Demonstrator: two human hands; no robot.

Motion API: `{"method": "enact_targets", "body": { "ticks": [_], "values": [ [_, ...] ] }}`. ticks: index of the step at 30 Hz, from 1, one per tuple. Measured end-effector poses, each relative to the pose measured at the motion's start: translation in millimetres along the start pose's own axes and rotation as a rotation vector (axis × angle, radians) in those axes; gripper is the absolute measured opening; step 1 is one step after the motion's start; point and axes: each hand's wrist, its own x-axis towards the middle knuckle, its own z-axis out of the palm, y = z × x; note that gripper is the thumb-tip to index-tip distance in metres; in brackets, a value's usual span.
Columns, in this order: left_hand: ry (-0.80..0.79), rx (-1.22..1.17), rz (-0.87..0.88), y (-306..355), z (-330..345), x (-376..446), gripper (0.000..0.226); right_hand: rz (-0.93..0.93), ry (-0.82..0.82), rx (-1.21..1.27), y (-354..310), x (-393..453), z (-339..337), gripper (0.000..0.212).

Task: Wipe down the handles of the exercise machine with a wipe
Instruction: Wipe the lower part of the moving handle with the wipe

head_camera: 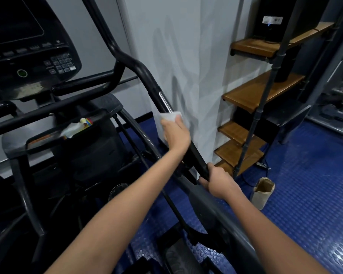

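Console [26, 46]: left of the handle [147, 76].
Shelves [251, 95]: right of the handle.
Paper bag [262, 192]: on floor [305, 194], below shelves.

This is a gym room, with a big black exercise machine [71, 119] with a button screen [28, 46], a bumpy blue rubber floor [305, 175] and brown wooden shelves [251, 91].

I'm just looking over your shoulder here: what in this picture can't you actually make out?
- Head view: the part of the handle under the wipe, hidden by the wipe and the left hand.
- The right hand fingers, curled behind the bar.
- The console button labels: too small and dark; its left side is cut off by the edge.
- The contents of the paper bag, hidden by its walls.
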Motion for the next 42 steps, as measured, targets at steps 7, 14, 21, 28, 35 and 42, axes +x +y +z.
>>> {"method": "enact_targets", "body": {
  "ticks": [7,14,21,28,35,42],
  "values": [
    [0.036,-0.025,0.057,8,-8,29,0.047,-0.027,0.016,-0.035,-1,0,0,0.025],
    [-0.023,0.036,0.212,-43,7,-37,0.049,0.005,0.014,-0.023,-2,0,1,0.023],
    [-0.024,0.018,0.139,37,-36,71,0.050,-0.024,0.021,-0.064,0,1,2,0.026],
    [-0.043,0.069,0.391,-37,-10,-10,0.031,-0.017,0.033,-0.084,0,3,3,0.028],
    [-0.069,0.118,0.346,-31,-14,-19,0.045,-0.011,0.030,-0.070,0,3,3,0.027],
    [-0.039,0.098,0.229,20,-35,50,0.035,-0.026,0.033,-0.062,2,3,4,0.023]
  ]
}}
